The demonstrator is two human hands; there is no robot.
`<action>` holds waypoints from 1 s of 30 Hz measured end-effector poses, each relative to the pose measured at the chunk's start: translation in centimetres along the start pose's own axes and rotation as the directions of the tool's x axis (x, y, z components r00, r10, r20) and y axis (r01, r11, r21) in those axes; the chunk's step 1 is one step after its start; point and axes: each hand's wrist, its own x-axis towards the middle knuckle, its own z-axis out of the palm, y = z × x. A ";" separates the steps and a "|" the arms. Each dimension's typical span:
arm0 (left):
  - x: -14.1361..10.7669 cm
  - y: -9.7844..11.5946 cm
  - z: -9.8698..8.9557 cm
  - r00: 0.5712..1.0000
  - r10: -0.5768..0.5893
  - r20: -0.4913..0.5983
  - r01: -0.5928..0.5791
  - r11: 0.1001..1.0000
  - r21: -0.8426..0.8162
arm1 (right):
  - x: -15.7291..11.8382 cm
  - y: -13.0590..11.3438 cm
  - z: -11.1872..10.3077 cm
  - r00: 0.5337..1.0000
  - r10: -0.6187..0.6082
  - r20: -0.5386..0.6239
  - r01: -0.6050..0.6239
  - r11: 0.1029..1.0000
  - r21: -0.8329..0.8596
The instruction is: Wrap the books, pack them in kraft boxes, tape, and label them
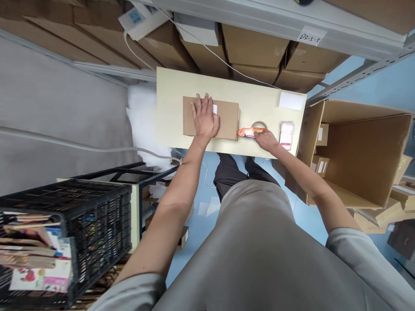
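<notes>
A closed brown cardboard box (pixel 227 121) lies on the pale yellow table (pixel 170 86). My left hand (pixel 205 119) rests flat on top of it with the fingers spread, partly covering a small white label (pixel 215 109). At the box's right end, my right hand (pixel 266 140) is closed around an orange tape dispenser (pixel 247 132), whose front end is close to the box's corner. A round roll of tape (pixel 259 124) shows just behind the fingers. Whether any tape touches the box is too small to tell.
A phone (pixel 285 136) and a white paper or card (pixel 291 100) lie at the table's right. Beside it stands a large open carton (pixel 356 151) with small boxes inside. Boxes line the shelf behind. A black crate (pixel 100 220) sits lower left; white wrapping (pixel 142 121) hangs left.
</notes>
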 end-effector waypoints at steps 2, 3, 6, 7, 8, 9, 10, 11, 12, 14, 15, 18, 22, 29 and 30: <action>-0.4 0.8 0.6 1.000 0.027 0.006 -0.027 1.000 0.008 | 0.1 -2.6 0.0 0.998 -0.056 -0.003 0.057 0.998 0.007; -0.9 1.3 1.1 0.999 0.041 0.009 -0.041 0.999 0.013 | 0.2 -4.2 -0.1 0.997 -0.081 -0.009 0.081 0.996 0.019; -3.2 2.4 2.5 0.997 0.076 0.031 -0.077 0.997 0.028 | 0.8 -8.9 -0.2 0.989 -0.145 -0.042 0.148 0.986 0.083; -4.1 2.6 2.9 0.995 0.086 0.042 -0.087 0.995 0.037 | 1.0 -10.3 -0.2 0.986 -0.160 -0.051 0.165 0.982 0.095; -5.0 2.7 3.2 0.994 0.094 0.052 -0.096 0.994 0.046 | 1.1 -11.4 -0.1 0.984 -0.171 -0.059 0.176 0.980 0.098; -5.7 2.7 3.4 0.993 0.101 0.061 -0.105 0.993 0.055 | 1.2 -12.1 0.0 0.982 -0.176 -0.066 0.181 0.979 0.092; -6.3 2.7 3.5 0.992 0.108 0.070 -0.113 0.992 0.062 | 1.2 -12.6 0.2 0.981 -0.179 -0.075 0.185 0.979 0.081; -6.7 2.6 3.6 0.990 0.116 0.080 -0.121 0.990 0.068 | 1.1 -12.7 0.4 0.980 -0.183 -0.084 0.189 0.979 0.070; -7.0 2.4 3.6 0.989 0.122 0.087 -0.129 0.989 0.070 | 0.9 -12.4 0.7 0.977 -0.191 -0.094 0.198 0.978 0.061; -7.0 2.1 3.5 0.987 0.129 0.092 -0.136 0.988 0.072 | 0.1 -10.8 1.4 0.973 -0.209 -0.098 0.214 0.975 0.054; -6.9 2.0 3.4 0.987 0.130 0.090 -0.136 0.988 0.073 | -0.6 -9.4 1.8 0.975 -0.204 -0.088 0.209 0.976 0.052; -6.6 1.9 3.5 0.989 0.122 0.089 -0.128 0.989 0.068 | -3.3 -3.8 3.0 0.992 -0.125 -0.003 0.125 0.992 0.026; -6.4 2.2 3.7 0.989 0.114 0.096 -0.119 0.991 0.053 | -5.8 3.0 2.7 1.000 0.024 0.020 -0.023 0.999 -0.024; -6.5 1.9 2.9 0.980 0.136 0.142 -0.139 0.990 0.014 | -1.6 1.4 -2.7 0.992 0.099 -0.083 -0.095 0.994 0.048; -6.6 1.7 2.7 0.976 0.150 0.155 -0.154 0.988 0.013 | -1.0 0.5 -3.4 0.992 0.094 -0.086 -0.089 0.994 0.060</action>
